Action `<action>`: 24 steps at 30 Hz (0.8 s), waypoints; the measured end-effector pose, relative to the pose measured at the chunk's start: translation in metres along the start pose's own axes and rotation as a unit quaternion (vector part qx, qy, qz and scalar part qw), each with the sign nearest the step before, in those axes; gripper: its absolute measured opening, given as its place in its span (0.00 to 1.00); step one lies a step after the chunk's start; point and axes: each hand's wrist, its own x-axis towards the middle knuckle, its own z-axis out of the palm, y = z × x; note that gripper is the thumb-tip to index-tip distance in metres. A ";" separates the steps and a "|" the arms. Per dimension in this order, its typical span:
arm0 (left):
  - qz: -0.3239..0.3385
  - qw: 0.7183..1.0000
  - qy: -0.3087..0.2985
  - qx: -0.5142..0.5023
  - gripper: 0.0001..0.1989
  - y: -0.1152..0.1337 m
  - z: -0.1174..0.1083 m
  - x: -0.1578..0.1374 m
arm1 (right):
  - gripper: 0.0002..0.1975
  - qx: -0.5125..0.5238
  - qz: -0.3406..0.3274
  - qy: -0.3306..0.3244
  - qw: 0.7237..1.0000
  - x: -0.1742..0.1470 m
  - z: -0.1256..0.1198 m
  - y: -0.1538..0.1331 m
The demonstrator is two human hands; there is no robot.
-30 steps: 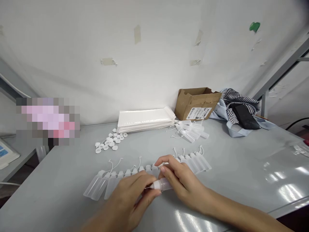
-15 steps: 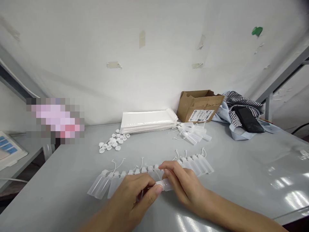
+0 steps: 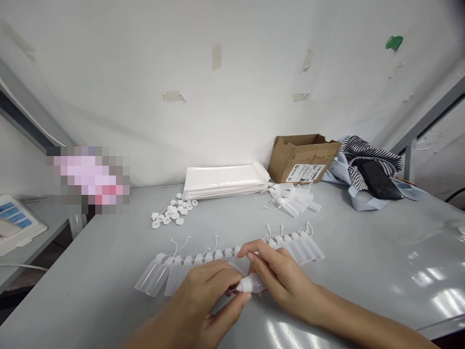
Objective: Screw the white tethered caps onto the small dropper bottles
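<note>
In front of me, my right hand [image 3: 278,276] grips a small translucent squeeze bottle [image 3: 257,282], which lies on its side with its top pointing left. On the bottle sits a white cone-shaped nozzle cap [image 3: 244,285]. My left hand [image 3: 214,293] has its thumb and forefinger pinched about this cap. Behind both hands runs a row of similar flat-lying bottles [image 3: 154,278], several with thin looped cap straps standing up. The middle of that row is partly covered by my hands.
Loose white caps [image 3: 175,209] lie at the back left. Beside them is a stack of white padded mailers [image 3: 225,182]. More bottles [image 3: 294,198] lie before a cardboard box [image 3: 303,157]. Farther right are cloth [image 3: 366,201] and a black phone [image 3: 379,179].
My left thumb and forefinger have opened slightly about the cap, so more of the white nozzle shows. The bottle in my right hand has shifted a little; the view has moved slightly.
</note>
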 end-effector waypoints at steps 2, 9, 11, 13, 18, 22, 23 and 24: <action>0.027 1.000 0.004 0.006 0.04 -0.002 0.000 0.001 | 0.15 0.014 0.008 -0.012 1.000 0.000 0.001 0.001; -0.052 0.995 -0.089 -0.010 0.15 -0.003 -0.001 -0.003 | 0.14 -0.088 -0.095 -0.005 0.992 -0.006 0.004 0.000; -0.086 0.989 -0.121 0.001 0.17 0.000 -0.003 -0.003 | 0.13 -0.113 -0.131 0.018 0.985 -0.007 0.005 0.000; -0.109 0.983 -0.146 0.007 0.16 0.004 -0.005 -0.001 | 0.13 -0.137 -0.150 0.045 0.978 -0.008 0.007 0.001; -0.100 0.988 -0.115 0.023 0.14 0.007 -0.004 0.000 | 0.14 -0.173 -0.176 0.064 0.967 -0.009 0.007 0.004; -0.056 0.995 -0.067 0.038 0.13 0.004 0.000 -0.001 | 0.14 -0.175 -0.151 0.039 0.972 -0.006 0.005 0.003; -0.041 0.997 -0.058 0.042 0.13 0.003 0.001 -0.001 | 0.14 -0.170 -0.140 0.029 0.975 -0.005 0.004 0.002; -0.027 0.997 -0.049 0.046 0.13 0.003 0.002 -0.001 | 0.15 -0.166 -0.127 0.021 0.978 -0.004 0.004 0.002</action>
